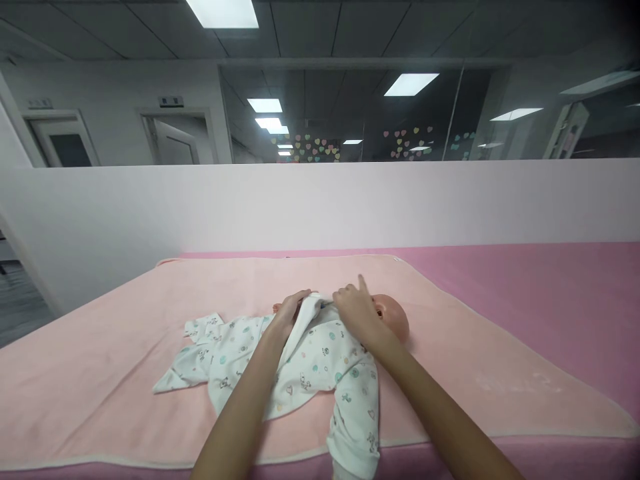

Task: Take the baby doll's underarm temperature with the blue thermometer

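Observation:
A baby doll lies on its back, its bald head (394, 317) to the right and partly behind my right wrist. It wears a white baby romper (320, 367) with small green and grey prints. My right hand (356, 308) pinches the romper's upper edge near the doll's neck, with the index finger pointing up. My left hand (289, 313) is curled at the raised front flap (303, 321), its fingertips at the flap's top edge. One sleeve (354, 413) stretches toward me; the empty-looking legs (187, 367) spread left. A bit of the doll's limb (277, 308) shows beside my left hand.
Beneath the doll is a peach blanket (115, 373) with a pale border, laid over a pink padded surface (550, 307). A low white wall (320, 203) runs along the back. Behind it are glass with heart-shaped stickers (317, 148) and doors.

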Available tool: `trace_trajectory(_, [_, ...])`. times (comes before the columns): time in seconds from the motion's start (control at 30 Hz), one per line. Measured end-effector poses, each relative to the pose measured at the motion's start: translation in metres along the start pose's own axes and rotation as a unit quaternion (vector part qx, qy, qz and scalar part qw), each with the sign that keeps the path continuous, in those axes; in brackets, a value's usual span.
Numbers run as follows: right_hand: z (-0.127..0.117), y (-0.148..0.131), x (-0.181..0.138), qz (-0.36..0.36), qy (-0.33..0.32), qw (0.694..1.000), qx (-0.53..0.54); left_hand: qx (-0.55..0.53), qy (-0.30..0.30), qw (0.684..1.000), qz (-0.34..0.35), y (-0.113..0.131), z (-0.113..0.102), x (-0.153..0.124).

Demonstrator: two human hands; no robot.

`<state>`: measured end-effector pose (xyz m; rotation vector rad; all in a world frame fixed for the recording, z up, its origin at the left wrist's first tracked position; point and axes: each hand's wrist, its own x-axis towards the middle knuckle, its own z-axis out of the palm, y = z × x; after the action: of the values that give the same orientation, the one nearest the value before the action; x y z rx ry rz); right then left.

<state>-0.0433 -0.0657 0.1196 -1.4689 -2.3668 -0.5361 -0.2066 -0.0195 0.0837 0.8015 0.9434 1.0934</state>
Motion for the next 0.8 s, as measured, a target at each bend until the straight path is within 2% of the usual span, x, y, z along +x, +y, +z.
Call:
trace_trajectory(0.1, [-0.042,0.020,-0.024,0.085,0.088,0.988,0.091,-0.007,-0.010,1.000,-0.001,0.000,0.000,0.000])
trace_trajectory(0.17, [-0.070,0.026,-0.039,0.117,0.158,0.952,0.234,0.020,-0.029,0.999,0.014,-0.002,0.001,-0.001])
trace_trajectory(0.23, [-0.093,0.024,-0.048,0.104,0.192,0.909,0.356,0.108,-0.059,0.991,0.054,-0.004,0.005,-0.004])
trace_trajectory(0.3, [-0.106,0.017,-0.053,0.084,0.204,0.880,0.420,0.235,-0.104,0.960,0.109,-0.007,0.010,-0.009])
trace_trajectory(0.4, [-0.106,0.011,-0.057,0.088,0.200,0.865,0.451,0.377,-0.174,0.893,0.171,-0.010,0.016,-0.016])
trace_trajectory(0.47, [-0.092,0.015,-0.065,0.111,0.184,0.864,0.455,0.415,-0.194,0.868,0.190,-0.010,0.017,-0.019])
trace_trajectory(0.53, [-0.067,0.024,-0.083,0.146,0.162,0.865,0.452,0.424,-0.200,0.862,0.192,-0.010,0.017,-0.020])
trace_trajectory(0.67, [0.007,0.048,-0.143,0.254,0.120,0.866,0.414,0.392,-0.216,0.874,0.188,-0.006,0.016,-0.019])
trace_trajectory(0.8, [0.070,0.076,-0.197,0.302,0.104,0.897,0.306,0.367,-0.219,0.887,0.173,-0.004,0.017,-0.020])
